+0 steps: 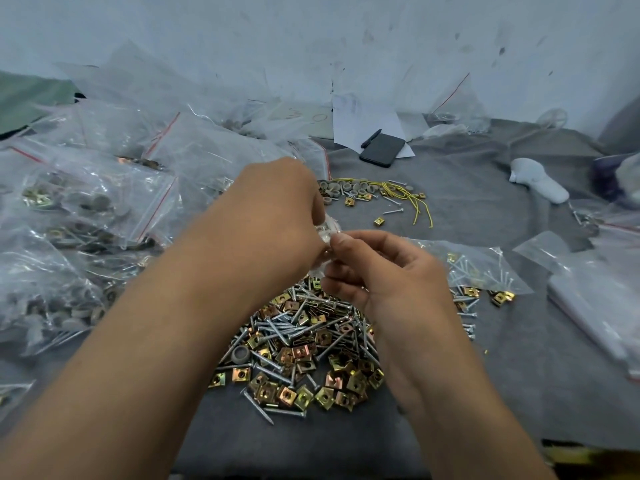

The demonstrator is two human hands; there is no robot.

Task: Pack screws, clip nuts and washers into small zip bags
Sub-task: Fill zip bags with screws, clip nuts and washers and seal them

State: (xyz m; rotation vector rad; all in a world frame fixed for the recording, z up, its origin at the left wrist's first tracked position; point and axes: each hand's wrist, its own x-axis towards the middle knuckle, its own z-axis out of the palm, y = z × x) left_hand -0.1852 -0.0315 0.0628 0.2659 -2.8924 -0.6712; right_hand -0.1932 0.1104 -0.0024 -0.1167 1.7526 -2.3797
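Both hands meet above the middle of the grey cloth. My left hand (277, 209) and my right hand (377, 268) pinch a small clear zip bag (327, 230) between their fingertips; most of the bag is hidden by the fingers. Below them lies a pile of silver screws and gold clip nuts (301, 344), with one grey washer (240, 355) at its left edge. More grey washers (341, 187) lie in a row further back. A clear bag with screws (485, 268) lies just right of my right hand.
Many filled zip bags (86, 209) are heaped on the left. A black phone (382, 149) and pen lie on white paper at the back. Yellow wire ties (412, 199), a white object (540, 183) and a stack of flat empty bags (595, 306) are on the right.
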